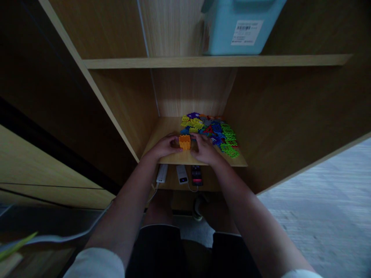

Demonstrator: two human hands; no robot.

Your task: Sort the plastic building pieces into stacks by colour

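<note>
An orange open-topped cube (184,143), seemingly made of interlocking plastic pieces with toothed edges, stands near the front of the shelf. My left hand (167,147) grips its left side, thumb low at the front and fingers behind. On the opposite side, my right hand (204,149) curves around the cube with its fingertips at the right edge; the exact contact is too small to make out. Behind and to the right lies a loose pile of flat interlocking pieces, with yellow pieces (194,123), blue pieces (216,128), red pieces (208,130) and green pieces (229,139).
The wooden shelf (171,159) is enclosed by side panels, with an upper shelf (214,61) overhead bearing a light blue bin (232,38). Below sit a white power strip (162,173), a white power bank (182,174) and a dark phone (196,175) with cables.
</note>
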